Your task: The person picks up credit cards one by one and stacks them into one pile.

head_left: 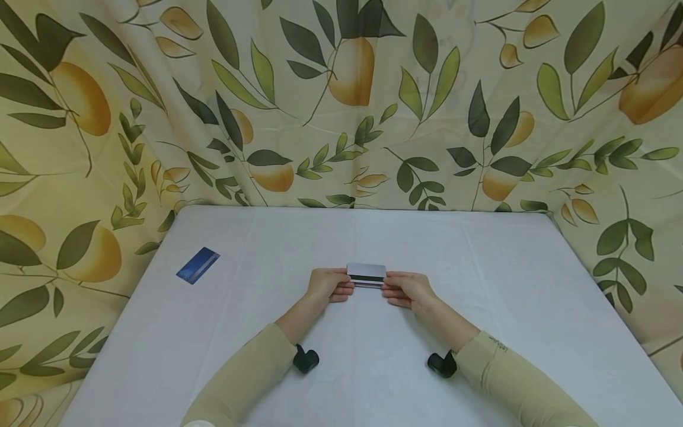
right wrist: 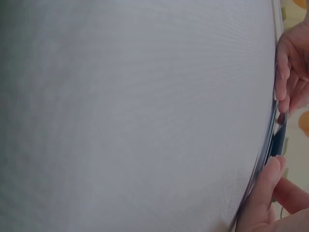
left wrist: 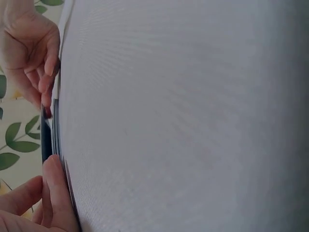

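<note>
A pale card with a black magnetic stripe (head_left: 366,270) is held between both hands near the middle of the table. My left hand (head_left: 326,284) pinches its left end, and my right hand (head_left: 409,289) pinches the right end. Just below its near edge, further card edges (head_left: 368,287) show. Seen edge-on in the left wrist view, a dark blue card face (left wrist: 46,140) stands slightly apart from several thin card edges (left wrist: 56,128) beside it. How many cards each hand grips is hard to tell. Another blue card (head_left: 198,265) lies apart on the table's left side.
A white cloth covers the table (head_left: 352,367). Its far edge meets a fruit-and-leaf patterned curtain (head_left: 341,136), which also hangs at both sides. Black wrist cameras (head_left: 306,359) sit at the sleeve cuffs.
</note>
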### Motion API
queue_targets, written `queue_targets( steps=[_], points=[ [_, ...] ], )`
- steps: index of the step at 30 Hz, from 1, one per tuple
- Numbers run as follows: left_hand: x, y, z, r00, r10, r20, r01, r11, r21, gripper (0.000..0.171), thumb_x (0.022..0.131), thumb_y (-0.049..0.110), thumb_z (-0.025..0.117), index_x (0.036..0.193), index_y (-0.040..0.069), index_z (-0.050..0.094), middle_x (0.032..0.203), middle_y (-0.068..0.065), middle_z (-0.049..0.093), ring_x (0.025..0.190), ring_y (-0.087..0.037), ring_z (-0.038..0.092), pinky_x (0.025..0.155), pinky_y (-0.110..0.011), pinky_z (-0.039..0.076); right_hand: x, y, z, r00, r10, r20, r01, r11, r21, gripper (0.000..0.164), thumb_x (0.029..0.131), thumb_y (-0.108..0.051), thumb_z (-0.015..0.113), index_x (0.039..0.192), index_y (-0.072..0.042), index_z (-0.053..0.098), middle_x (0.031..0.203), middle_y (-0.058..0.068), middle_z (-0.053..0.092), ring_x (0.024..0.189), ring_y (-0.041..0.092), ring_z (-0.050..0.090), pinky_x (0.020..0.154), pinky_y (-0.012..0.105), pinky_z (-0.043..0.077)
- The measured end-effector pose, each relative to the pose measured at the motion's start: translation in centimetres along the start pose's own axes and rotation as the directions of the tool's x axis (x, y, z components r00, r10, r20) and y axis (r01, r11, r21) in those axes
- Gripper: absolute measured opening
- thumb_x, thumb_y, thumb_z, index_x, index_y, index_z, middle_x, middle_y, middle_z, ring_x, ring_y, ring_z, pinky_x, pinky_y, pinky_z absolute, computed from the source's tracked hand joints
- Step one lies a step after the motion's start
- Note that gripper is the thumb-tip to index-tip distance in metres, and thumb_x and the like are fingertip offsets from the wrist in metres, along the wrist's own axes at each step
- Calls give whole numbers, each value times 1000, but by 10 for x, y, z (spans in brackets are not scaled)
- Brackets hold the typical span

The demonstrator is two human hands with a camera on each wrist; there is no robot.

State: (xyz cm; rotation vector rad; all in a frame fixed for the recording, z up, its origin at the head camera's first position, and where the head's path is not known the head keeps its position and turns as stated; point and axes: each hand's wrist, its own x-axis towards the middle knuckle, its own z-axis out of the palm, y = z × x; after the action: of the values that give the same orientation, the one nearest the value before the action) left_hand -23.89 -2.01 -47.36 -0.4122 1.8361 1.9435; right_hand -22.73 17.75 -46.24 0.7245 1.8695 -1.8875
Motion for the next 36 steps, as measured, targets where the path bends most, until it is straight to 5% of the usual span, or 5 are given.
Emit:
queue_targets(
  steps=[36],
  points=[
    [6,-6,2,998,46,-41,-44,998,46,27,81,-2,62,107,-4,62,63,-8,66,49,-11,62,46,-22,53,3,4,-1,999,-34,0,34,997,-71,35,83,-9,65,116,0,57,69,2,68,55,10,64,54,22,54]
  ],
)
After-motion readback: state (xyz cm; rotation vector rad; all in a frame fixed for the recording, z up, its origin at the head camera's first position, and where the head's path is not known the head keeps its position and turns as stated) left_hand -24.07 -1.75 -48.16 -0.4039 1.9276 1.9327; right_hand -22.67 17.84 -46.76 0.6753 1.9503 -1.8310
